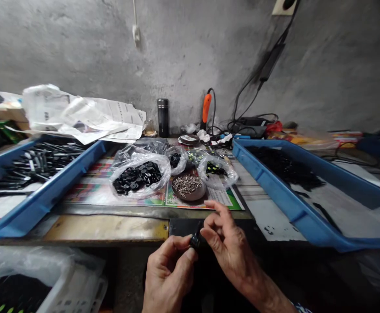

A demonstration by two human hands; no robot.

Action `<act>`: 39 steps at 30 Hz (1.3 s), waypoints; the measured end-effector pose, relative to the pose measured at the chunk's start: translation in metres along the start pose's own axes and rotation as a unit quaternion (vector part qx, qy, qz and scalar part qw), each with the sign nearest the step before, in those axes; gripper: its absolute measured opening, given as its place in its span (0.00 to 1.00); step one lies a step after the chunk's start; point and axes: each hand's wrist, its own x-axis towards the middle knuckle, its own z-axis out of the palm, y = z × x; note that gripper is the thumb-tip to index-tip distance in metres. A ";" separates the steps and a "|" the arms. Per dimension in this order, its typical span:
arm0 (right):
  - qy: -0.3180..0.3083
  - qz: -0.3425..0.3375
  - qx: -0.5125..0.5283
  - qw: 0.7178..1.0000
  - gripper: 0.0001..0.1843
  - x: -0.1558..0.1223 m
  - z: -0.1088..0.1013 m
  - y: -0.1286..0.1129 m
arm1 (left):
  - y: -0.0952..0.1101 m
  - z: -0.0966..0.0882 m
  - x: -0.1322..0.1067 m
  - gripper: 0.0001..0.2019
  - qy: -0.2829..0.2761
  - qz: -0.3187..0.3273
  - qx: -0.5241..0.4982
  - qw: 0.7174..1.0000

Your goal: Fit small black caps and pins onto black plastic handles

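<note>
My left hand (172,271) is closed, pinching a small black plastic part (195,240) between thumb and fingertips just in front of the table edge. Its exact kind is too small and dark to make out. Close to the part on its right is my right hand (227,239), its fingers bent but apart, with nothing visible in them. Beyond the hands, a round dish (189,188) holds many small metal screws (186,184). Left of it lies a clear plastic bag (163,167) of black round pieces (137,177); right of it, another bag (232,177) holds black-and-green pieces (216,168).
Blue trays stand on the left (46,204) and right (274,174), both with long black parts. Along the wall are a dark flask (163,117), an orange-handled tool (206,108), cables and papers (95,115). A white basket (75,282) sits low at left.
</note>
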 end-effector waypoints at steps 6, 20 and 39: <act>-0.014 -0.015 -0.017 1.000 0.28 -0.005 0.003 0.002 | 0.000 0.000 0.000 0.23 0.010 0.010 0.006 1.000; 0.022 -0.102 -0.106 0.989 0.24 -0.007 0.015 -0.001 | -0.002 0.004 -0.003 0.23 0.022 0.002 -0.019 1.000; 0.033 -0.077 -0.093 0.992 0.26 -0.006 0.021 0.001 | -0.013 0.002 -0.001 0.19 0.029 0.031 -0.021 0.999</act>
